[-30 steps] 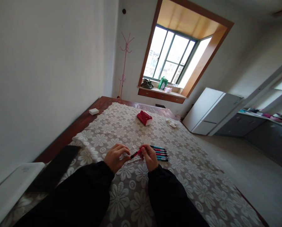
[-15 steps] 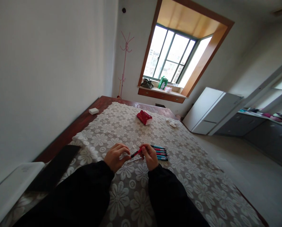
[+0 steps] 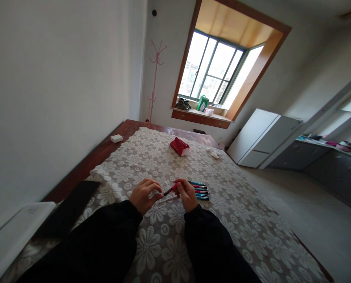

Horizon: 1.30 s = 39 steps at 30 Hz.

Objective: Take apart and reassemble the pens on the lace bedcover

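The right hand [image 3: 187, 195] pinches a red pen [image 3: 170, 190] between thumb and fingers above the cloth [image 3: 175, 255], its black end slanting down toward the left hand [image 3: 145, 195]. The left hand's thumb and fingers curl into a loose ring just beside that end; whether they hold anything, I cannot tell. More pens [image 3: 201, 192] lie in a row beside the right hand.

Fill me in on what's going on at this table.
A person's right hand holds a red-and-black pen at a slant; the left hand is at its black end, though whether it touches is unclear. Just past the right hand, blue and red pens lie side by side on the floral cloth. A red packet lies farther back.
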{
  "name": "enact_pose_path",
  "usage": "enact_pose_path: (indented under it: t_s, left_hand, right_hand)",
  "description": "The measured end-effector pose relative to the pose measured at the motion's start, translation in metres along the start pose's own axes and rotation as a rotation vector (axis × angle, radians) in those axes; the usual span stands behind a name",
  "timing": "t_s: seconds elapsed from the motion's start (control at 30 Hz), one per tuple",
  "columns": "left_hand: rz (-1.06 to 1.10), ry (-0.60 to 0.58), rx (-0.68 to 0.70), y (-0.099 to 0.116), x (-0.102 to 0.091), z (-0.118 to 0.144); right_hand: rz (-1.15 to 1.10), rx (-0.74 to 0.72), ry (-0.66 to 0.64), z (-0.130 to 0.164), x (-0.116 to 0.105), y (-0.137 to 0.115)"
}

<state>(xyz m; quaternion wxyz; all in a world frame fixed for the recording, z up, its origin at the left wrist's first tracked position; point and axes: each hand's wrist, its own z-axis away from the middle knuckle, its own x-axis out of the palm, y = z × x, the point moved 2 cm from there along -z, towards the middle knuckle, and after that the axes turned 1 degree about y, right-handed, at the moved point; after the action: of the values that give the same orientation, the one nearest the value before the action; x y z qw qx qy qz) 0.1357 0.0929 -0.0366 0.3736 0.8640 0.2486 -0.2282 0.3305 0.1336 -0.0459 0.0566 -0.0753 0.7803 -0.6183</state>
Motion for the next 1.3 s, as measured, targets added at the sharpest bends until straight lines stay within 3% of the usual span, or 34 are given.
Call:
enact_pose_path:
  t_s: [0.7, 0.97, 1.17, 1.3]
  left_hand:
    - [-0.04, -0.039, -0.016, -0.0041, 0.0031, 0.0019]
    - [-0.012, -0.027, -0.002, -0.0068, 0.0043, 0.0027]
    - [-0.013, -0.026, 0.006, -0.0063, 0.0043, 0.0028]
    - [-0.006, -0.017, 0.009, -0.0034, 0.0034, 0.0022]
  right_hand:
    - [0.243, -0.176, -0.006, 0.005, -0.0018, -0.0011]
    - [0.069, -0.081, 0.044, 0.0003, -0.0035, 0.0027]
    - [0.069, -0.025, -0.027, 0.0019, 0.0009, 0.0021]
    - [0.057, -0.032, 0.018, 0.0007, -0.0008, -0.0001]
